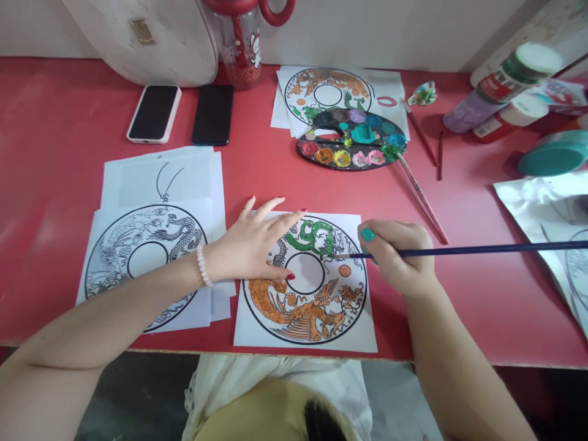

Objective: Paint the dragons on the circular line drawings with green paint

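My left hand (250, 245) lies flat with fingers spread on the left part of a printed sheet (305, 282) that shows a round dragon-and-phoenix design, partly painted green and orange. My right hand (397, 254) is closed round a long blue paintbrush (482, 249). The brush tip rests on the green dragon near the design's right side, and its handle runs off to the right.
A stack of unpainted printed sheets (147, 245) lies at left. A black palette (353, 141) with several paint blobs sits on another painted sheet behind. Two phones (154, 112) lie at the back left, a red bottle (239, 37) behind them. Paint jars (514, 79) and loose brushes (420, 193) are at right.
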`<state>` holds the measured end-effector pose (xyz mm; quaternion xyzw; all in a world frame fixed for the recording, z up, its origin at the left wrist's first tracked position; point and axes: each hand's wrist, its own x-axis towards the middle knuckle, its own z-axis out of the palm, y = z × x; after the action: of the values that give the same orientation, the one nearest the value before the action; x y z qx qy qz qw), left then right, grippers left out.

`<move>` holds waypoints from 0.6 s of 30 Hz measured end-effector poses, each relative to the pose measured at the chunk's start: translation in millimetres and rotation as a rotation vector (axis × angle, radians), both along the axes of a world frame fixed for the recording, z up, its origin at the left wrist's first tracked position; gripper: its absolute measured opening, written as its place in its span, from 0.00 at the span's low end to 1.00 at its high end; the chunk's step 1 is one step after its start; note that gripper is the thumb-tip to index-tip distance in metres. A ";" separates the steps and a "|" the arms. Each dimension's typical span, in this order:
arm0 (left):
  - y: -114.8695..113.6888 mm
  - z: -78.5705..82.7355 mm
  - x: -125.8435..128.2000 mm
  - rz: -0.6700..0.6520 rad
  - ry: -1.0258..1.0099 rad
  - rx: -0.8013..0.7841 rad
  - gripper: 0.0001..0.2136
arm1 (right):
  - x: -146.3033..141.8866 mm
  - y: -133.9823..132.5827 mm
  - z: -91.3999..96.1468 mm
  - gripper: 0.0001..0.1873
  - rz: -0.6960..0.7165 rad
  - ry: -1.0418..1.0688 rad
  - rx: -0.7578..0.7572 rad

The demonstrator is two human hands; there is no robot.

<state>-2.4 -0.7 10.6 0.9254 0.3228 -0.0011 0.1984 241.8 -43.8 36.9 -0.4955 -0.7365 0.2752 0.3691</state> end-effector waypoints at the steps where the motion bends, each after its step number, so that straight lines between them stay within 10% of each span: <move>1: -0.1 0.0 0.0 0.000 0.001 0.002 0.49 | -0.3 0.0 0.2 0.16 0.008 -0.001 0.003; 18: 0.5 1.6 0.2 -0.003 0.014 0.011 0.49 | 2.7 -0.4 -1.9 0.18 -0.132 0.019 0.006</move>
<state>-2.2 -0.2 12.1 0.9271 0.3226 -0.0063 0.1909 244.5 -44.1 35.0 -0.5395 -0.6993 0.2528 0.3949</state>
